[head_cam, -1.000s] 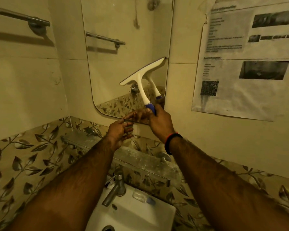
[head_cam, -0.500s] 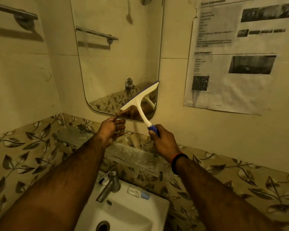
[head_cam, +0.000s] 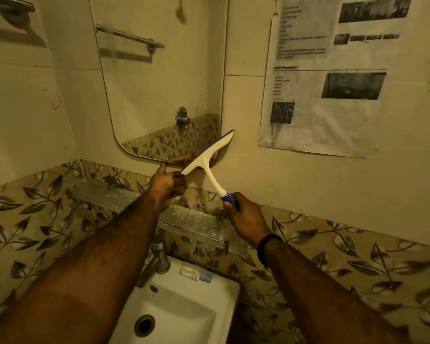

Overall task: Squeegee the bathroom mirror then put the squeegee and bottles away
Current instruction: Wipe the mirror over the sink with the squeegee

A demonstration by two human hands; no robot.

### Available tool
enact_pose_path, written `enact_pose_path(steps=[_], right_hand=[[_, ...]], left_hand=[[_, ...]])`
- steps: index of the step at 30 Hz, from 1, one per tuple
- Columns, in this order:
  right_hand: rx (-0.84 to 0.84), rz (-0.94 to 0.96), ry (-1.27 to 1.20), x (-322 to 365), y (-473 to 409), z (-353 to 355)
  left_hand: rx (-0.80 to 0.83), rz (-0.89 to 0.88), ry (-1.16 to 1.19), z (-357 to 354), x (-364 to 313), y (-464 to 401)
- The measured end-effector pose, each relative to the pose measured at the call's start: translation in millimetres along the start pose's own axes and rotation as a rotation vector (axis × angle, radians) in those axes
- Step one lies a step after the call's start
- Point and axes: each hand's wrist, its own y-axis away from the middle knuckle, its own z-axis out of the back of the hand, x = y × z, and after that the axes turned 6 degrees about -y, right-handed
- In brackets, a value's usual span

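Squeegee (head_cam: 210, 155) work is at the bottom of a stroke, by my reading: your right hand (head_cam: 245, 217) has its fingers clenched round the blue grip, and the white blade lies tilted across the lower right corner of the mirror (head_cam: 159, 78), its upper tip past the glass onto the wall tile. Your left hand (head_cam: 165, 183) sits at the mirror's bottom edge just beside the blade's lower end, thumb on the rim, fingers curled but grasping nothing I can make out. One small clear bottle (head_cam: 195, 271) with a blue cap lies on the sink (head_cam: 224, 304) ledge behind the tap (head_cam: 157, 259). Next, lift the blade clear of the corner, then judge whether another pass is needed before you stow everything.
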Motion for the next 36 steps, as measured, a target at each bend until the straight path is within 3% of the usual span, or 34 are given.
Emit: enact_pose_path(steps=[36], right_hand=[[-0.055,-0.028,0.048,-26.2,32.8,12.0]], left_hand=[[0.046,-0.016,-0.039,-15.0,7.9,16.8]])
